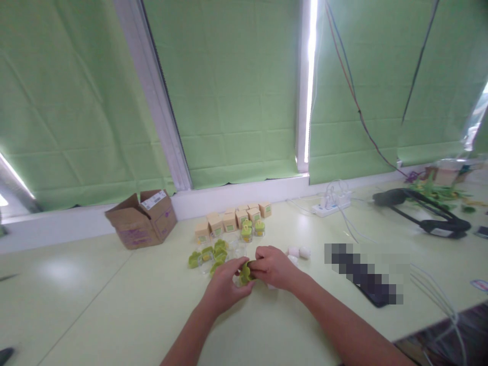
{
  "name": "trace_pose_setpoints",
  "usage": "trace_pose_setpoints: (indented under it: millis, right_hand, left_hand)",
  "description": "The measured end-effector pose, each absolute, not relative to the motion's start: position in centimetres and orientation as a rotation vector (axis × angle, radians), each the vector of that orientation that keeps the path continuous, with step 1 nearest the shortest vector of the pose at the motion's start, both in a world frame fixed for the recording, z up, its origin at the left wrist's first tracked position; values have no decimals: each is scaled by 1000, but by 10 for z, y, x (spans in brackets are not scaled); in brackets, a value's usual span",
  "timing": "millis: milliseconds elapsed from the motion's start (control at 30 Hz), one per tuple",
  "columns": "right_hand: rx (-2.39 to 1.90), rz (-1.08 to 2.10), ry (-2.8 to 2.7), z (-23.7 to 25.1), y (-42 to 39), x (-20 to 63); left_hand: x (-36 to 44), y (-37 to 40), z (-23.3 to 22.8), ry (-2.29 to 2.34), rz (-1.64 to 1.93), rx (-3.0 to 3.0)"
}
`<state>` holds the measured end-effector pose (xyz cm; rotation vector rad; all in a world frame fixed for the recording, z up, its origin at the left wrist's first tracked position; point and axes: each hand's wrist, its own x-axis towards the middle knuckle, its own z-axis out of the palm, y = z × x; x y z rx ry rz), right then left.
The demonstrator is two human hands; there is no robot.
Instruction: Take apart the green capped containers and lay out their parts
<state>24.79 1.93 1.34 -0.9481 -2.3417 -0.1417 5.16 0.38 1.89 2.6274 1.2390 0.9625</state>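
Your left hand [226, 285] pinches a green, flower-shaped plastic piece [245, 274] between thumb and fingers. Your right hand [275, 265] has its fingers bunched against the piece's right side; fingertips hidden, cannot tell whether they grip anything. Piece sits between both hands, over the pale yellow-green desk [95, 320].

Technique, as judged: steady the rim lightly with your left; work your right fingertips evenly, since the lobes may flex or slip.

Just beyond your left hand: loose green plastic pieces with clear parts [220, 253]; avoid knocking these. Near your right hand: small white rounded pieces [304, 252]. Farther back: green-topped clear containers [246, 233], then small cream cardboard boxes [229, 222].
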Motion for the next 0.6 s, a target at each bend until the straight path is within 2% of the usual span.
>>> trace_pose_setpoints:
  millis: [167, 467, 600]
  right_hand:
    - [-918, -168, -2344, 13, 19, 246]
    - [-917, 4, -2366, 21, 15, 244]
    - [-940, -37, -2372, 22, 15, 245]
  left_hand:
    - [51, 4, 18, 1249, 964, 2631]
    - [54, 1, 16, 1250, 957, 2666]
    - [55, 0, 17, 1270, 943, 2657]
